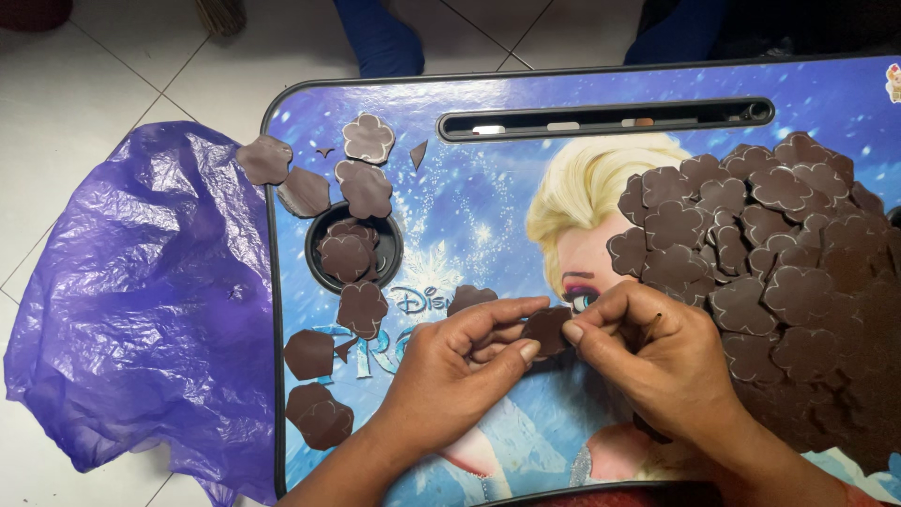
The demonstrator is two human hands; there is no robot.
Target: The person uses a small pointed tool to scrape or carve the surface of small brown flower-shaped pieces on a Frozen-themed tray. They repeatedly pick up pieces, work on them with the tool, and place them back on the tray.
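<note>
Between fingertips, thin brown flower-shaped cutout (546, 330)

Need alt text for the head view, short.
Both hands, left hand and right hand, pinch one brown flower-shaped cutout over a blue printed lap table. A cutout pile lies right, scattered cutouts and a purple plastic bag left.

Left hand (450, 371) and right hand (657, 352) pinch one brown flower-shaped foam cutout (546, 330) at 6 o'clock on blue printed lap table (488, 207); heaped brown cutouts (779, 272) at 3 o'clock; purple plastic bag (141, 300) at 9 o'clock.
</note>
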